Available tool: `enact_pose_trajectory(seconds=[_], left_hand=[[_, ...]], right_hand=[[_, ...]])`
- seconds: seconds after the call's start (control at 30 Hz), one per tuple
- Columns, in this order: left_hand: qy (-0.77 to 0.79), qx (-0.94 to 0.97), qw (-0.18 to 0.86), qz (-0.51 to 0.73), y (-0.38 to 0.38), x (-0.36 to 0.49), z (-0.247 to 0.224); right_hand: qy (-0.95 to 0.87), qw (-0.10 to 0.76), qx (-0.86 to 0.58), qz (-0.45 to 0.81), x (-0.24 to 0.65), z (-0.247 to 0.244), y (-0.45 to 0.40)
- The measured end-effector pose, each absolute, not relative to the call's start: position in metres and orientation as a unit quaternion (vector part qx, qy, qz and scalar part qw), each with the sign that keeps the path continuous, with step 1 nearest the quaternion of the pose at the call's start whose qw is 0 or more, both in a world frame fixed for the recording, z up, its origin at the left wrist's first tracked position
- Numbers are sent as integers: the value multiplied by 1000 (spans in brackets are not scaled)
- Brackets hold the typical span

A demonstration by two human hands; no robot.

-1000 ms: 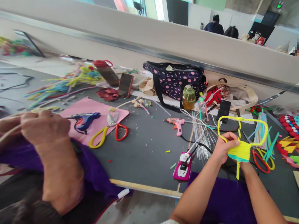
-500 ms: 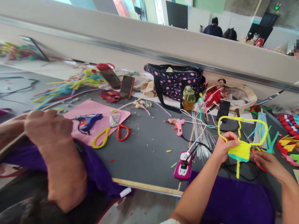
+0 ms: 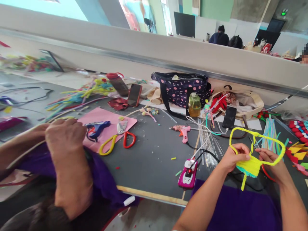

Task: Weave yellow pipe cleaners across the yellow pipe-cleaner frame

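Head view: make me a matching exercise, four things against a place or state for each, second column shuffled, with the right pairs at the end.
Things:
1. yellow pipe-cleaner piece
2. blue glue gun
3. green-lidded bottle
4. magenta power strip

Places and states:
A. in front of the dotted bag
B. with plugs in it
C. in the left hand
D. on the pink sheet

Right pairs: 1-C, 2-D, 3-A, 4-B

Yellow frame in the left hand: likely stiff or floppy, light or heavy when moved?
The yellow frame is probably light, since it looks built of thin fuzzy strands. It likely holds its shape but may bend if pushed, as its slim outline stands open beyond the left hand. Its fuzzy surface suggests little slipping.
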State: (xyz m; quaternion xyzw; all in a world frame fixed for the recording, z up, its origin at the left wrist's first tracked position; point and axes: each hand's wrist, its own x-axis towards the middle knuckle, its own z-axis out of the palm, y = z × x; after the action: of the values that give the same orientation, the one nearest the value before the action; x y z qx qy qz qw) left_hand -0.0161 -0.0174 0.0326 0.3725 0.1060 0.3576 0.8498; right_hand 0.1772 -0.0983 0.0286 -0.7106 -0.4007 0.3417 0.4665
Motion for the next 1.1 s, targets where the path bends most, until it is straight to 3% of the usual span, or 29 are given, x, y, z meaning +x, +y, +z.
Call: enact_pose_trajectory(seconds=[0.27,0.37,0.6,0.83,1.1], left_hand=[[94,371,852,359,-18,-15,32],[100,365,851,366,-17,-15,32],[71,391,848,352,-19,-13,29],[66,431,840,324,-20,-9,25],[39,439,843,308,-22,-11,29]], right_hand=[[-378,532,-639,407,176,16,-87],[-399,515,-643,404,174,12,-85],[-588,333,-711,194,178,30,-77],[-716,171,-673,-72,194,66,-78],[-773,46,-610,-170,187,132,-75]])
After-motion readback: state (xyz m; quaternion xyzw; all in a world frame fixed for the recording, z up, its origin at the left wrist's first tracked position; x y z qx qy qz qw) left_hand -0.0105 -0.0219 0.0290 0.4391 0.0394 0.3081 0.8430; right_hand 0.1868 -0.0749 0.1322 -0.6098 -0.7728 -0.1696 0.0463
